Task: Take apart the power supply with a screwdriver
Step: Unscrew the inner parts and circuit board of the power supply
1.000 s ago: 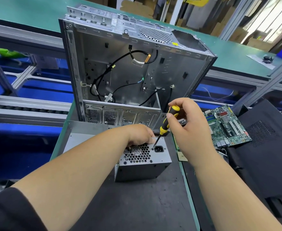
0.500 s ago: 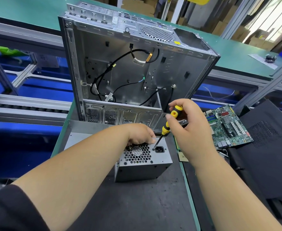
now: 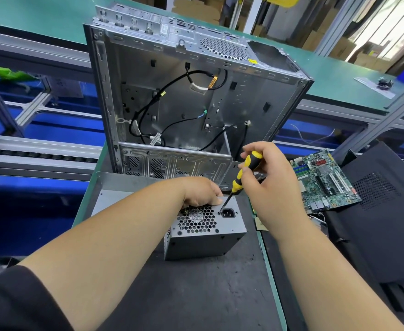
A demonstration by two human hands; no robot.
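A grey metal power supply (image 3: 203, 242) stands on the dark mat, its face with the honeycomb fan grille and the black power socket turned up. My left hand (image 3: 202, 191) grips its far top edge, fingers curled over it. My right hand (image 3: 271, 177) holds a yellow and black screwdriver (image 3: 242, 173) slanted down to the left. The tip sits on a screw just left of the socket.
An open, empty computer case (image 3: 196, 91) with loose black cables stands upright right behind the power supply. A green motherboard (image 3: 325, 180) lies to the right, beside a black side panel (image 3: 387, 211). Conveyor rails and blue bins run along the left.
The screwdriver handle has turned slightly in my right fingers, its tip staying on the same screw. My left hand has kept its hold on the power supply.
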